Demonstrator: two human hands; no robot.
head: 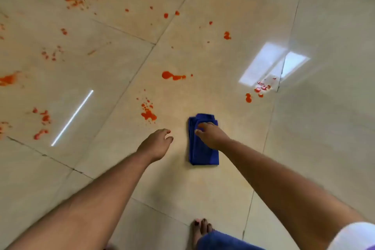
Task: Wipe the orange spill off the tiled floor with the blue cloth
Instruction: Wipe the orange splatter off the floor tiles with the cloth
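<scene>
The cloth lies on the floor, spill just left and beyond it.

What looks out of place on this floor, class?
Orange splashes are scattered across the tiled floor, from far left to the bright reflection at right. None looks wiped yet. The right hand rests on a folded blue cloth.

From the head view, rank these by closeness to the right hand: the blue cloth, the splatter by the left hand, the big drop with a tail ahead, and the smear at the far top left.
1. Blue cloth: directly under the right hand.
2. Splatter: left of the cloth, just ahead of the left hand.
3. Big drop: farther ahead, mid-floor.
4. Smear: far top left.
</scene>
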